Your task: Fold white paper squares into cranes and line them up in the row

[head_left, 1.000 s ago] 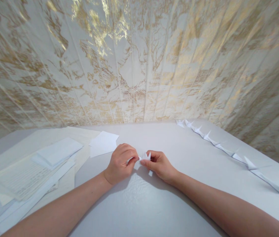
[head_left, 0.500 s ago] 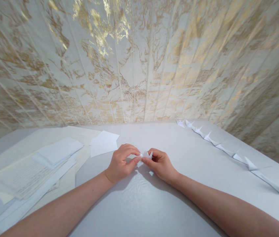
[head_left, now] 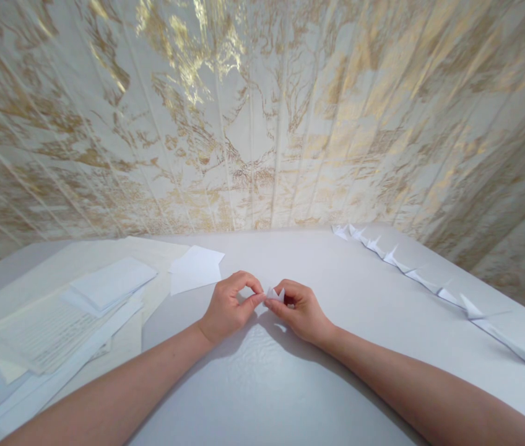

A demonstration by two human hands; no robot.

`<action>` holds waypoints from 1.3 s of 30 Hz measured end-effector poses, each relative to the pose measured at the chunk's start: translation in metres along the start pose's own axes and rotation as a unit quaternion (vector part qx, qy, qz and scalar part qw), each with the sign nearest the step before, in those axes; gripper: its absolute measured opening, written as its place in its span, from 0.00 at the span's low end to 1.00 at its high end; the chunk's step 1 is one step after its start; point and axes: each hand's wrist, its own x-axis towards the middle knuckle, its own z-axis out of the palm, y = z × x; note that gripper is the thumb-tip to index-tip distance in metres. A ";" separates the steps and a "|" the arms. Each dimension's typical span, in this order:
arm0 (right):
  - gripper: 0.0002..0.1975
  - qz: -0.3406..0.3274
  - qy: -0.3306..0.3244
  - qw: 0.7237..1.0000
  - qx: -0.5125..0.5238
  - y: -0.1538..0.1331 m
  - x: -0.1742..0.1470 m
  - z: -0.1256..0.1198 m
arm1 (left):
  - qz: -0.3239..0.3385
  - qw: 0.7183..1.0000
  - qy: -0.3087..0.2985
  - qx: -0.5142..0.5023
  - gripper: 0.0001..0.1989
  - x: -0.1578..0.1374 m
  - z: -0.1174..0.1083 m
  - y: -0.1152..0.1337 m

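Observation:
A small folded white paper figure (head_left: 277, 293) is held just above the white table between my two hands; it resembles the paper cranes at the right, though fingers cover much of it. My left hand (head_left: 233, 305) pinches its left tip between thumb and index finger. With thumb and bent fingers, my right hand (head_left: 303, 310) grips the body from the right side. Pointed flaps of the paper stick up between the hands.
A row of white paper cranes (head_left: 392, 255) runs along the table's right edge. Loose white sheets (head_left: 197, 267) lie beyond my left hand. Stacked papers (head_left: 49, 334), some printed, cover the left side. A gold-patterned curtain (head_left: 253, 124) hangs behind the white table (head_left: 262, 396).
The paper figure has turned slightly between my fingers, and its right flap shows less. My right fingers have shifted a little to the left over it. The rest stays put.

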 end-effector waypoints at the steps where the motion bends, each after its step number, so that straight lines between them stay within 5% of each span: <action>1: 0.10 0.001 -0.001 1.000 -0.001 0.000 0.000 0.000 | -0.021 1.000 0.003 -0.010 0.04 0.000 0.000 0.000; 13: 0.12 0.066 -0.022 0.996 0.061 0.002 0.000 0.001 | -0.263 0.938 0.000 -0.224 0.03 0.002 0.011 0.008; 21: 0.14 0.078 -0.041 0.994 0.065 0.006 -0.001 0.003 | -0.240 0.964 -0.046 -0.106 0.07 0.002 0.009 0.011; 39: 0.15 0.153 -0.022 0.970 0.187 0.001 0.002 0.001 | -0.279 0.939 -0.009 -0.201 0.05 -0.001 0.014 0.003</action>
